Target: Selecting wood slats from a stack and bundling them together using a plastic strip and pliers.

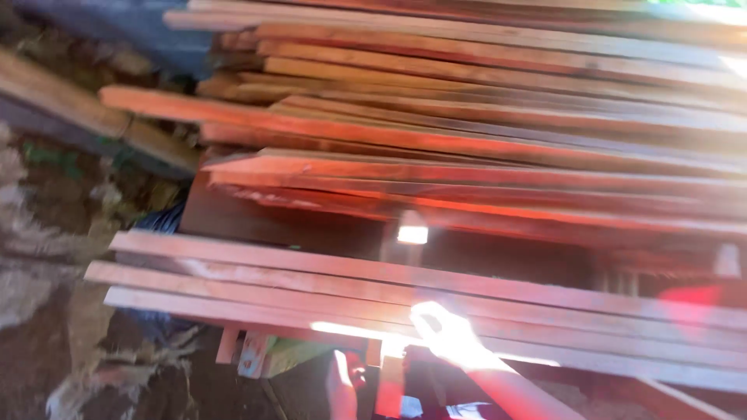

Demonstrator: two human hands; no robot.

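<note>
Across the middle of the head view runs a lower stack of planks (373,292), pale reddish boards laid flat one on another; their long axis goes from the left, where the cut ends show, down and away to the right edge, so they point left-to-right with a slight downward tilt; above them, past a dark gap (311,229), lies a taller pile of boards (482,117), thin reddish-brown lengths with the same run, their staggered ends poking out at the left; no label, package or sign can be made out on any of the wood, the picture being blurred. At the bottom, just right of centre, an arm comes up from the lower edge and the right hand (443,330) lies against the front edge of the lower stack of planks; sun glare washes it out, so whether the hand is spread or closed I cannot tell. Near it, lower and to the left, a pale blurred shape (341,385) shows under the stack, too unclear to name as a hand; short wooden blocks (249,350) prop the planks from below; rough ground with rubble (47,257) fills the left side.
</note>
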